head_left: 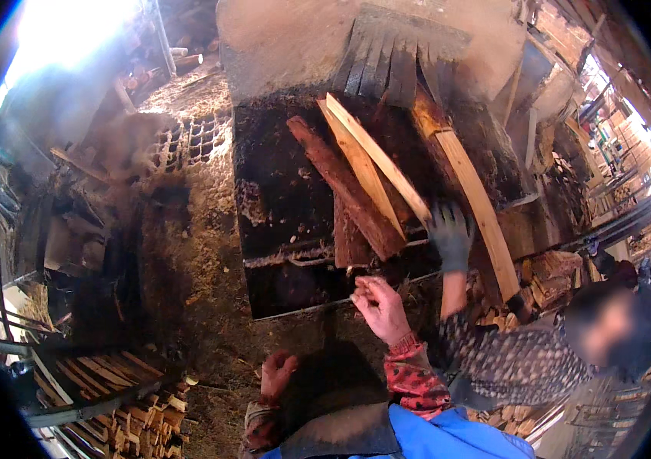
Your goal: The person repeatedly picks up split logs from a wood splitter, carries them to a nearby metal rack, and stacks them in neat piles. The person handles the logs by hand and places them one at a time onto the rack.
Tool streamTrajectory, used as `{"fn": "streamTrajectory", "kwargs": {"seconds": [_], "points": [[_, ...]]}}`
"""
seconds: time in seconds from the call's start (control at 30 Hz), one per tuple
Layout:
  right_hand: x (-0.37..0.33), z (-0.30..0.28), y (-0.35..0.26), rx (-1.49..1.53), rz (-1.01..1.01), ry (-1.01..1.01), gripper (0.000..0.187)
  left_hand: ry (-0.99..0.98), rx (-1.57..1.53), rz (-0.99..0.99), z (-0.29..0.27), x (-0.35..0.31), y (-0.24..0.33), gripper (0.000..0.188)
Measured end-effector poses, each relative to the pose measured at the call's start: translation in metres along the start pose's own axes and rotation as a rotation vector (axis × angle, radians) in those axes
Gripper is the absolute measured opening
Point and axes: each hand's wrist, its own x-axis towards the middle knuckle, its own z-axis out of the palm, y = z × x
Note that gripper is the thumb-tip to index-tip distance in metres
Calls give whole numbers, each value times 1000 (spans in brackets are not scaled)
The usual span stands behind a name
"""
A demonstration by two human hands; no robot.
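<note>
My right hand [383, 312], in a red dark-spotted sleeve, is raised at the table's near edge. Its fingers are loosely bent and apart, with nothing visible in them. Just beyond the fingertips lies the near end of a short bark-covered slab [350, 236]. A longer bark slab [347, 186] crosses over it. Two pale sawn strips, one flat board [363, 164] and one narrower strip [379, 157], lie beside it. Low and close to my body, my left hand [278, 373] is curled, seemingly holding nothing. All the wood rests on a dark metal table [275, 222].
A co-worker at right has a grey-gloved hand [451, 237] at the narrow strip's near end; a long plank [482, 210] reaches toward their side. Dark hanging flaps [386, 57] cover an opening at the table's far end. Stacked cut wood [141, 424] stands lower left.
</note>
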Motion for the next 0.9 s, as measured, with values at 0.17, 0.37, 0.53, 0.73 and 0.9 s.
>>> {"fn": "streamTrajectory", "kwargs": {"seconds": [0.17,0.37,0.53,0.73,0.9], "points": [[87,-28,4,-191,-74,153,34,14,-123,63,31,27,69,33],[161,-88,50,-632,-49,169,53,-112,-226,72,42,57,100,36],[181,-99,100,-817,207,-123,81,-311,-107,222,52,102,122,38],[202,-105,94,-792,471,-201,93,-385,-165,247,82,132,158,44],[205,-91,77,-857,458,-108,96,-338,-331,179,104,138,175,45]]}}
